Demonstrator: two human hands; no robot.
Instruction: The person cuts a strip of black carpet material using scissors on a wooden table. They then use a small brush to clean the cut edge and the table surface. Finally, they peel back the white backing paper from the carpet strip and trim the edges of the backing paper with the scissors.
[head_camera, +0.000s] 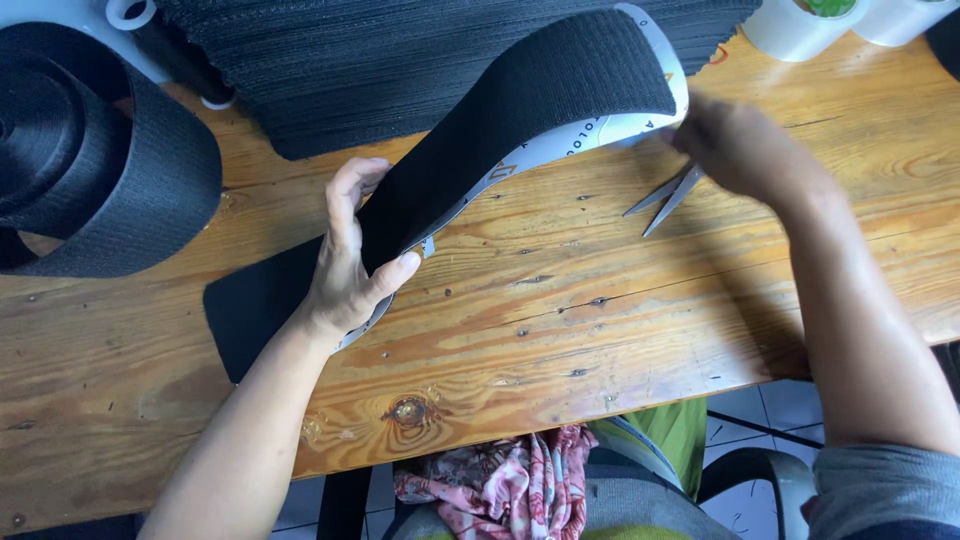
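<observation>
Black strip (520, 115) with white backing (600, 135), arched above the table (560, 300), running from lower left to upper right. Near end lying flat on the wood at the left; far end lifted and curling over, backing showing along the lower edge. Left hand (350, 255) clamped on the strip near its middle, thumb pressed on the front edge, fingers wrapped over the back. Right hand (740, 145) at the strip's raised end, blurred, closed around scissors (665, 198); blades slightly parted, pointing down-left toward the table, just below the backing edge. Whether blades touch the strip: cannot tell.

Behind the strip, stack of black ribbed sheets (400, 60), reaching across the table's far edge. To the left, big roll of black webbing (100, 170), standing on the table, well apart from the hands. At top left, white scissor handle (130, 12), partly tucked under the stack. At top right, two white tape rolls (800, 25), side by side. Table of knotty varnished planks. Below its near edge, patterned pink cloth (510, 480), green cloth (670, 435), black chair arm (760, 470), tiled floor (760, 405).
</observation>
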